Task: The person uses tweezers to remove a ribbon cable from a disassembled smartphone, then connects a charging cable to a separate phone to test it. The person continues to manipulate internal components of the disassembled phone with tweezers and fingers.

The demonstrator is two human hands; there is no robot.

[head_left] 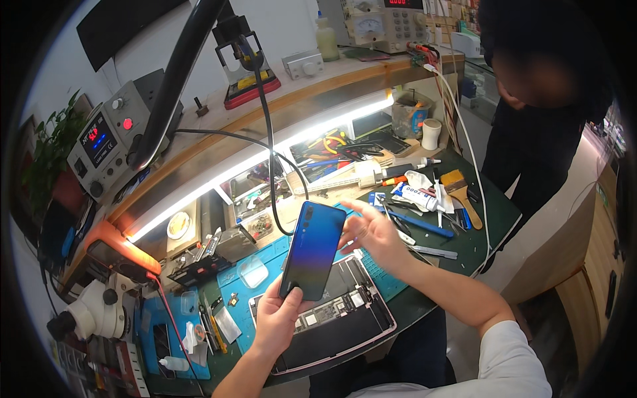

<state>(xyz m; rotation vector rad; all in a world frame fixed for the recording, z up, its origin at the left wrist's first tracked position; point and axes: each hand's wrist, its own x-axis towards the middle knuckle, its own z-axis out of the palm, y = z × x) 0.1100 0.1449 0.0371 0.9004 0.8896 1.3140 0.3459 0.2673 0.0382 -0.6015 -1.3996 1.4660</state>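
Observation:
My left hand (277, 322) grips the lower end of a smartphone (312, 249), its thumb pressed on the glossy blue-to-purple back. The phone is raised upright with its rear cameras at the top left. Just right of its upper edge is my right hand (378, 235), fingers spread and holding nothing; I cannot tell whether a fingertip touches the phone. Below both hands lies an opened tablet (332, 308) with its circuit board and black battery cells exposed. It rests partly on a blue work mat (385, 275), near a small clear plastic box (252, 272).
A white microscope (99, 312) and an orange multimeter (119, 252) stand at the left. Black cable (271, 132) hangs down behind the phone. Tweezers, a brush (468, 212) and glue tubes lie at the right. Another person (544, 132) stands beyond the bench's right edge.

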